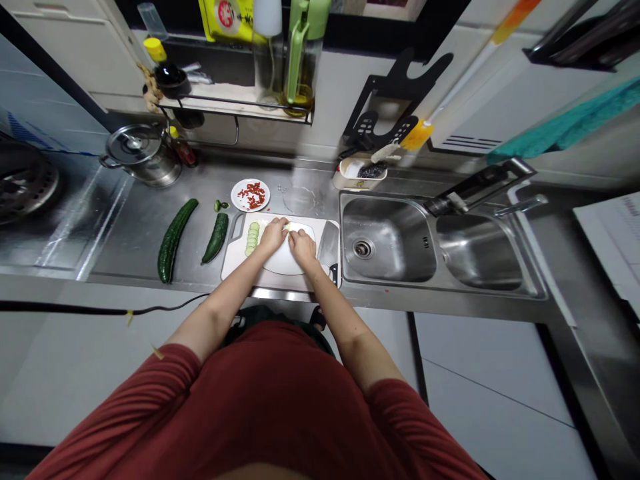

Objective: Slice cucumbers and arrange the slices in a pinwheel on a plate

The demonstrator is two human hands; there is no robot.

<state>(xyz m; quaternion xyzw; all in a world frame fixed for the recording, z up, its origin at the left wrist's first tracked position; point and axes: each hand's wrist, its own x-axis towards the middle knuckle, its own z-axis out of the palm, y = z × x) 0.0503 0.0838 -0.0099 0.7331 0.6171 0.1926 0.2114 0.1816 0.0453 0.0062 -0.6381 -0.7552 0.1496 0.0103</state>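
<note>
My left hand (273, 235) and my right hand (302, 245) meet over a white plate (283, 261) that lies on the white cutting board (235, 257). Both hands pinch pale green cucumber slices (289, 227) at the plate's far rim. A row of cucumber slices (252, 239) lies on the board just left of my left hand. A cleaver (329, 245) rests on the board's right side, beside my right hand.
A whole cucumber (175, 239), a shorter cut cucumber (216, 237) and cucumber ends (221, 205) lie left of the board. A small dish of red bits (251, 195) sits behind it. A double sink (390, 240) is to the right, a steel pot (141, 153) at the back left.
</note>
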